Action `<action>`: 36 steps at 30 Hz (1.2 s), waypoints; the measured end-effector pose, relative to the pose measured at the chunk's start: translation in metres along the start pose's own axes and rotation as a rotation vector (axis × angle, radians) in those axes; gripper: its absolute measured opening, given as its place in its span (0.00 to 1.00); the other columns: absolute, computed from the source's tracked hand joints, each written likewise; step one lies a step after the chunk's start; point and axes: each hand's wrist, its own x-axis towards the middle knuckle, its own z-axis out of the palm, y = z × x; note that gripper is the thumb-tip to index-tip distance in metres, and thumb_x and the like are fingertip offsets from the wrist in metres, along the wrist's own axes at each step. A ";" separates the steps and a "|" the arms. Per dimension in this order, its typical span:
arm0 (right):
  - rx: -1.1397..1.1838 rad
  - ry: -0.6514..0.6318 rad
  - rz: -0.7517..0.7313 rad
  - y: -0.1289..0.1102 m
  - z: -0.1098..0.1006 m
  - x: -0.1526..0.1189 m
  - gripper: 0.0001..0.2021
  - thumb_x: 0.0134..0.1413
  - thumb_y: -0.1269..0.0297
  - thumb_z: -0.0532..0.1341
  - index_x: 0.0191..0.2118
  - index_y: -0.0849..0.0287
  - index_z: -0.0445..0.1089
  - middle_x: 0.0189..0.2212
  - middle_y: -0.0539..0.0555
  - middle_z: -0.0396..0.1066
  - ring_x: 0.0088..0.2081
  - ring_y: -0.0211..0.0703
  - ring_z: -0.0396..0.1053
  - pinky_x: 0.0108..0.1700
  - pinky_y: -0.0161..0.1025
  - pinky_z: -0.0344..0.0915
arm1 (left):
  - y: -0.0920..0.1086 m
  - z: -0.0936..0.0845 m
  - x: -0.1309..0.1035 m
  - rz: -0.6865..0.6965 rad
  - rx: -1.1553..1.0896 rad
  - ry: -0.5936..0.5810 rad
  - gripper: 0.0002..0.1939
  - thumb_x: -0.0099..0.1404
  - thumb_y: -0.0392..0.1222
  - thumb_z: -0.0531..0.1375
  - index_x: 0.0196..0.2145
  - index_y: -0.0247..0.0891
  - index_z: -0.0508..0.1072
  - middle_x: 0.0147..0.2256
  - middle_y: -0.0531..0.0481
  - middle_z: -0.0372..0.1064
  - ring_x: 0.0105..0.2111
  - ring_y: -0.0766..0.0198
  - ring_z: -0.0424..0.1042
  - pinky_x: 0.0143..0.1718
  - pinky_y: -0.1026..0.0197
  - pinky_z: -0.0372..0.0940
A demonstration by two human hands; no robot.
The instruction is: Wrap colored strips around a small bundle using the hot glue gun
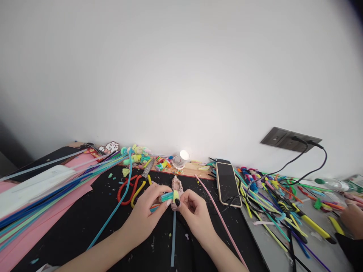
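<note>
My left hand (147,211) and my right hand (195,211) meet over a black mat (79,226) and together pinch a small pipe-cleaner piece (169,196) wound in teal and yellow-green. A light blue pipe cleaner (173,238) runs from that piece down toward me. A small pinkish figure (177,185) lies just behind my fingertips. Red and yellow handled pliers and scissors (136,187) rest left of my left hand. A long pink pipe cleaner (218,215) curves past my right hand.
Bundles of long coloured pipe cleaners (42,192) lie on pink paper at left. A phone (227,183) lies right of my hands, beside a tangle of pipe cleaners (280,204) and black cables to a wall socket (289,139). Another person's hand (351,215) is at far right.
</note>
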 end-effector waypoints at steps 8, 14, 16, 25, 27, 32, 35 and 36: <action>0.001 -0.013 0.023 0.002 0.000 0.002 0.12 0.52 0.58 0.63 0.25 0.57 0.62 0.20 0.45 0.58 0.23 0.36 0.54 0.26 0.34 0.50 | -0.003 -0.001 -0.001 0.030 0.108 0.003 0.09 0.68 0.37 0.53 0.44 0.43 0.69 0.39 0.47 0.67 0.40 0.58 0.70 0.43 0.56 0.69; -0.010 -0.023 0.030 0.003 0.000 0.002 0.12 0.51 0.59 0.63 0.25 0.57 0.61 0.20 0.44 0.55 0.23 0.35 0.50 0.25 0.34 0.47 | -0.004 -0.001 -0.002 0.021 0.115 0.005 0.11 0.68 0.37 0.52 0.45 0.44 0.69 0.40 0.47 0.67 0.40 0.58 0.70 0.43 0.55 0.69; 0.002 -0.021 0.037 0.004 0.000 0.002 0.12 0.51 0.59 0.63 0.25 0.57 0.61 0.20 0.44 0.56 0.23 0.35 0.51 0.26 0.34 0.48 | -0.004 -0.001 -0.002 0.018 0.104 0.003 0.10 0.68 0.37 0.52 0.44 0.44 0.69 0.39 0.48 0.67 0.40 0.58 0.70 0.43 0.55 0.69; -0.014 -0.009 0.034 0.005 0.000 0.004 0.11 0.50 0.61 0.63 0.25 0.57 0.61 0.20 0.46 0.60 0.23 0.36 0.56 0.25 0.34 0.50 | 0.000 0.001 0.000 -0.044 -0.033 0.006 0.08 0.67 0.39 0.54 0.42 0.43 0.70 0.39 0.48 0.66 0.40 0.59 0.71 0.42 0.58 0.70; -0.021 -0.009 0.030 0.004 0.000 0.003 0.11 0.50 0.62 0.63 0.25 0.57 0.61 0.20 0.46 0.60 0.22 0.36 0.56 0.25 0.34 0.50 | -0.001 0.002 0.000 -0.048 -0.046 0.009 0.07 0.67 0.39 0.55 0.42 0.43 0.70 0.39 0.48 0.65 0.40 0.59 0.71 0.42 0.58 0.71; -0.040 -0.006 0.027 0.004 0.000 0.002 0.10 0.50 0.62 0.63 0.24 0.57 0.61 0.20 0.45 0.59 0.22 0.36 0.54 0.25 0.34 0.48 | -0.005 0.002 -0.001 -0.049 -0.060 0.017 0.07 0.67 0.39 0.55 0.42 0.44 0.70 0.39 0.49 0.65 0.40 0.61 0.71 0.42 0.59 0.70; -0.051 -0.005 0.022 0.004 0.000 0.003 0.10 0.50 0.63 0.62 0.24 0.57 0.61 0.20 0.45 0.59 0.22 0.35 0.52 0.25 0.34 0.48 | -0.006 0.003 -0.001 -0.058 -0.073 0.018 0.07 0.67 0.39 0.55 0.43 0.45 0.69 0.40 0.50 0.64 0.39 0.62 0.71 0.41 0.60 0.70; -0.052 -0.004 0.019 0.005 0.000 0.003 0.10 0.50 0.63 0.62 0.24 0.57 0.61 0.20 0.45 0.59 0.22 0.35 0.52 0.25 0.34 0.48 | -0.006 0.003 -0.001 -0.058 -0.078 0.020 0.07 0.67 0.39 0.55 0.43 0.45 0.69 0.40 0.50 0.64 0.39 0.62 0.71 0.41 0.61 0.70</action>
